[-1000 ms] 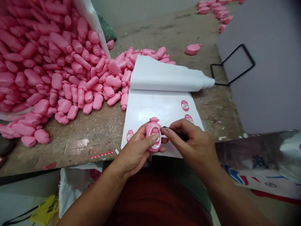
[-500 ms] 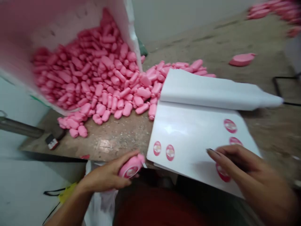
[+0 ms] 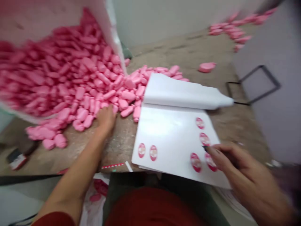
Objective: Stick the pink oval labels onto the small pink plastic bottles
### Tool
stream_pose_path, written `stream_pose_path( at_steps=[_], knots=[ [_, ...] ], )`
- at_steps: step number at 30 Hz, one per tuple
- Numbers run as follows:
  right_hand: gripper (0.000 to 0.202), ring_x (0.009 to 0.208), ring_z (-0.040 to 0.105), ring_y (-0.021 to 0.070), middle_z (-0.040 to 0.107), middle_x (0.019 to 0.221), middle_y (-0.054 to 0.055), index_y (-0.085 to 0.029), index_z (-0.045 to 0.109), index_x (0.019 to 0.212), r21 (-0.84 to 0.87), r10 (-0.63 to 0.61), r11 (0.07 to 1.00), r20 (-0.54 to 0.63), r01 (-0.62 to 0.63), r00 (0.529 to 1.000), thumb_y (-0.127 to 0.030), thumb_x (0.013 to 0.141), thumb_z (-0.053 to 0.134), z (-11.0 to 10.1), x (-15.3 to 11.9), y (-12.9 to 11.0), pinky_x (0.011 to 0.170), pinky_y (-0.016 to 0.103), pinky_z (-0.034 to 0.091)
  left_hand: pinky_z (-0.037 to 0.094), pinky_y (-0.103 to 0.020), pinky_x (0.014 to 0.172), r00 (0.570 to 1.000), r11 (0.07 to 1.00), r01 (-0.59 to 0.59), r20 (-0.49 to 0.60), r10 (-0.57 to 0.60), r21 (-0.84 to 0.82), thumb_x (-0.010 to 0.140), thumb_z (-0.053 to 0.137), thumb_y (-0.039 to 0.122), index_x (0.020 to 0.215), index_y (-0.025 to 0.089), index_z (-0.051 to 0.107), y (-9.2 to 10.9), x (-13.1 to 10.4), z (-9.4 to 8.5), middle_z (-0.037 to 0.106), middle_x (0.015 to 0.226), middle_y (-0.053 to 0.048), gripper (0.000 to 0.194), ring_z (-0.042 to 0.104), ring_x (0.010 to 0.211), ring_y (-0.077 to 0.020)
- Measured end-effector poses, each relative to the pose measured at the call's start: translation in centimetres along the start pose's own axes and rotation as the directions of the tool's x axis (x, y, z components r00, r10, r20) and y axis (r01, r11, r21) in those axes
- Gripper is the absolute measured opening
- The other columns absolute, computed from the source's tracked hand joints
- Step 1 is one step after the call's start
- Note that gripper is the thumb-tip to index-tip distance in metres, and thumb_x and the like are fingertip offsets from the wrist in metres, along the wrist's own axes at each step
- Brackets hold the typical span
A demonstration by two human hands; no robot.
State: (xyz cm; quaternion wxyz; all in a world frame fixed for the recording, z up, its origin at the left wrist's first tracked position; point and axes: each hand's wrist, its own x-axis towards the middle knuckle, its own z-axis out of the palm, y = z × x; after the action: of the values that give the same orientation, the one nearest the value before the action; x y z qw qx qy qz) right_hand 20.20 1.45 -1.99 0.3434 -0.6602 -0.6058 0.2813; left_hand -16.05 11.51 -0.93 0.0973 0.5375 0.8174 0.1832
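Across the worn desk (image 3: 124, 135), the left hand (image 3: 106, 116) meets bottles (image 3: 128, 95), grip unclear, while the right hand (image 3: 237, 163) pinches a tool (image 3: 205, 147) that could slip and scratch stickers (image 3: 204, 139).

The left arm is stretching far forward, its hand (image 3: 106, 117) reaching low with the fingers hidden. The right hand (image 3: 237, 163) is pinching, thumb and pointer finger close together.
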Motion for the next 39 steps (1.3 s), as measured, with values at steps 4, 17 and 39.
stream_pose_path(
  at_steps=[4,17,39],
  knots=[
    [0.032,0.062,0.062,0.0208,0.07,0.073,0.004,-0.024,0.066,0.087,-0.061,0.059,0.997,0.118,-0.052,0.991,-0.053,0.086,0.053,-0.6,-1.0,-0.6,0.057,0.031,0.045,0.035,-0.056,0.105,0.999,0.999,-0.028,0.017,0.027,0.045,0.077,0.065,0.028,0.12,0.013,0.061,-0.5,0.2,0.0,0.057,0.131,-0.022,0.046,0.048,0.126,-0.0428],
    [0.014,0.053,0.05,0.0216,0.073,0.066,-0.001,-0.025,0.068,0.09,-0.295,-0.338,0.866,0.253,0.405,0.907,-0.032,0.092,0.056,6.7,-0.6,-3.4,0.054,0.029,0.033,0.056,-0.034,0.081,0.806,0.027,0.585,0.584,0.098,-0.811,0.073,0.075,0.018,0.107,0.02,0.052,7.3,-11.8,3.0,0.07,0.096,-0.004,0.04,0.07,0.082,-0.0164],
    [0.02,0.046,0.037,0.0165,0.065,0.054,-0.001,-0.02,0.066,0.081,-0.463,-0.486,0.72,0.194,0.517,0.852,-0.026,0.094,0.052,6.9,-0.9,-3.9,0.058,0.029,0.028,0.048,-0.039,0.099,0.809,-0.096,0.587,0.582,0.076,-0.804,0.077,0.075,0.02,0.112,0.019,0.057,7.7,-12.7,4.1,0.07,0.093,-0.004,0.04,0.065,0.101,-0.0179]
  ],
)
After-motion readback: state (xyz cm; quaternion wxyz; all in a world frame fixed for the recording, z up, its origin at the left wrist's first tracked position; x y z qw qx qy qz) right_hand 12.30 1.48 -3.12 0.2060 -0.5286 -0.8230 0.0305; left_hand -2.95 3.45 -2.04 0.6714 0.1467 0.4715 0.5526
